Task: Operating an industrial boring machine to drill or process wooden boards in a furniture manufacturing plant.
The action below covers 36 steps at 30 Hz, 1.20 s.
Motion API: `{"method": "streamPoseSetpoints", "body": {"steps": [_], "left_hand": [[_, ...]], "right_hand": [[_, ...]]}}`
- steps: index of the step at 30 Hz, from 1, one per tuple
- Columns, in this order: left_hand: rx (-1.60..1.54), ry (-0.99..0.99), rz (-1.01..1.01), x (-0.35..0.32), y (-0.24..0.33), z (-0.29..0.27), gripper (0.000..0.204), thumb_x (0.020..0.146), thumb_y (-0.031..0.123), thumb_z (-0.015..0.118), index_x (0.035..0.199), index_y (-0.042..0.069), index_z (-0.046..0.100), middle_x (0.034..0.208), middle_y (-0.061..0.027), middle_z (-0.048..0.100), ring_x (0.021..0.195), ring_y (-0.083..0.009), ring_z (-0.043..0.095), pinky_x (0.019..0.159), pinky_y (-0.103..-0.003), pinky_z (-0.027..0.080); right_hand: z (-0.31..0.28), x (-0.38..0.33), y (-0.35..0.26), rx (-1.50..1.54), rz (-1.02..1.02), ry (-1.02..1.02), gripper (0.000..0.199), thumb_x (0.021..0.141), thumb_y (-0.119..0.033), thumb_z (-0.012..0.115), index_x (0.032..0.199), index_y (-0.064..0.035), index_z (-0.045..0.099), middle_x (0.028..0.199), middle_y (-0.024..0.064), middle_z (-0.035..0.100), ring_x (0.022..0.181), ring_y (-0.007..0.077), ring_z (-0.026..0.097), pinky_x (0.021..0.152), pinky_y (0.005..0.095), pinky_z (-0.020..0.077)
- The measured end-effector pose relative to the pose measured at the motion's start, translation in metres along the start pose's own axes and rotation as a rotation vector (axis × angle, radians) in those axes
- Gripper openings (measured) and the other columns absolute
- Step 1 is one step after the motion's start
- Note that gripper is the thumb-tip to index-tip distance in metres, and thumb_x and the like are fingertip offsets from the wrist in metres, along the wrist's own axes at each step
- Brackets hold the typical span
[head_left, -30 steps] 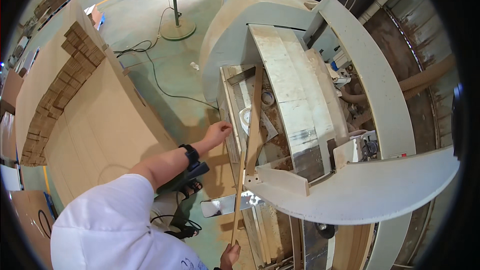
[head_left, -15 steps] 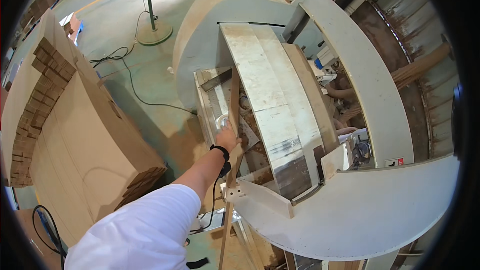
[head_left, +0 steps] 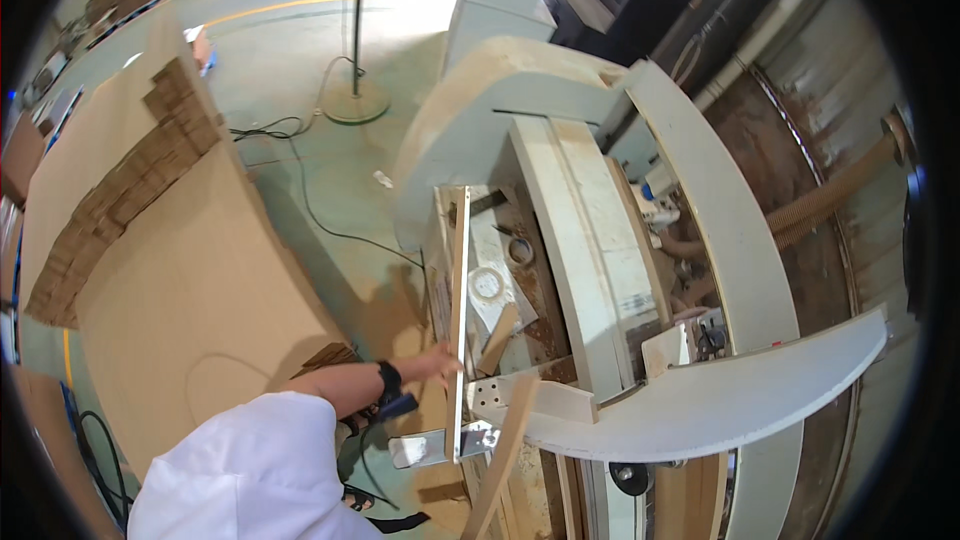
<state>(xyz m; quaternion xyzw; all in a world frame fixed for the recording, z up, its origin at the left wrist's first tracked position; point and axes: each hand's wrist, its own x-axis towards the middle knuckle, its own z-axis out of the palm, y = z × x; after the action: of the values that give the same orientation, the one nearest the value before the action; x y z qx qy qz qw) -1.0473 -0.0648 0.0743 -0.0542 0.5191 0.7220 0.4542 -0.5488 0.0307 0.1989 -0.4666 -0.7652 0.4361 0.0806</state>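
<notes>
Wooden strip (head_left: 459, 320) is getting gripped by the left hand (head_left: 435, 367) beside the tape roll (head_left: 487, 284); right hand's hiding off-camera.

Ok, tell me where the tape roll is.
The tape roll lies low in the head view's centre, inside the machine bed, right of the long wooden strip.

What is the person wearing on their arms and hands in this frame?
Only the left arm shows. A white short sleeve covers the shoulder and upper arm; below it the forearm is bare. A black band, probably a watch, sits on the wrist. The left hand is bare, with no glove. The right arm and hand are out of view.
</notes>
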Motion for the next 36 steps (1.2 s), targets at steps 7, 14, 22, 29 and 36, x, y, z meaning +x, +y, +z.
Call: {"method": "streamPoseSetpoints", "body": {"steps": [7, 14, 22, 29, 36], "left_hand": [[-0.257, 0.086, 0.175, -0.173, -0.028, 0.063, 0.059, 0.069, 0.016, 0.071, 0.113, 0.008, 0.032, 0.101, -0.0078, 0.055, 0.094, -0.0197, 0.056, 0.075, -0.038, 0.049], [-0.823, 0.446, 0.446, -0.306, -0.016, -0.015, 0.039, 0.077, 0.005, 0.06, 0.103, 0.009, 0.031, 0.095, -0.0105, 0.053, 0.082, -0.0243, 0.061, 0.068, -0.034, 0.052], [-0.834, 0.766, 0.784, -0.304, -0.038, -0.113, 0.016, 0.08, 0.012, 0.061, 0.07, 0.006, 0.05, 0.059, 0.0026, 0.045, 0.055, -0.0082, 0.043, 0.045, -0.023, 0.032], [-1.037, 0.736, 0.696, -0.281, 0.001, -0.172, 0.015, 0.078, 0.016, 0.062, 0.083, 0.002, 0.057, 0.076, -0.0074, 0.059, 0.064, -0.0154, 0.055, 0.053, -0.029, 0.043], [-1.24, 0.671, 0.299, -0.28, -0.006, -0.198, 0.014, 0.08, 0.015, 0.058, 0.089, 0.004, 0.059, 0.077, -0.0102, 0.061, 0.058, -0.0173, 0.055, 0.046, -0.031, 0.042]], "right_hand": [[-0.027, 0.013, -0.121, -0.567, -0.18, -0.023, 0.035, 0.083, -0.029, 0.058, 0.088, 0.0059, 0.056, 0.073, 0.0154, 0.057, 0.066, 0.0223, 0.051, 0.062, 0.0349, 0.0435], [-0.025, 0.018, -0.144, -0.284, -0.496, -0.065, 0.027, 0.083, -0.017, 0.057, 0.098, 0.0051, 0.053, 0.078, 0.0125, 0.058, 0.069, 0.0201, 0.053, 0.064, 0.0336, 0.0445], [0.027, 0.015, -0.205, -0.156, -0.625, -0.385, 0.028, 0.084, -0.016, 0.056, 0.105, 0.0029, 0.051, 0.085, 0.0118, 0.058, 0.078, 0.0192, 0.055, 0.068, 0.0327, 0.0455], [0.089, 0.006, -0.288, -0.532, -0.89, -0.579, 0.026, 0.083, -0.017, 0.057, 0.098, 0.0036, 0.054, 0.083, 0.014, 0.058, 0.076, 0.0192, 0.054, 0.066, 0.0341, 0.0445], [0.166, -0.014, -0.376, -0.698, -1.298, -0.725, 0.032, 0.078, -0.027, 0.062, 0.091, 0.0013, 0.056, 0.067, 0.0197, 0.055, 0.059, 0.0326, 0.05, 0.058, 0.0378, 0.0429]]}}
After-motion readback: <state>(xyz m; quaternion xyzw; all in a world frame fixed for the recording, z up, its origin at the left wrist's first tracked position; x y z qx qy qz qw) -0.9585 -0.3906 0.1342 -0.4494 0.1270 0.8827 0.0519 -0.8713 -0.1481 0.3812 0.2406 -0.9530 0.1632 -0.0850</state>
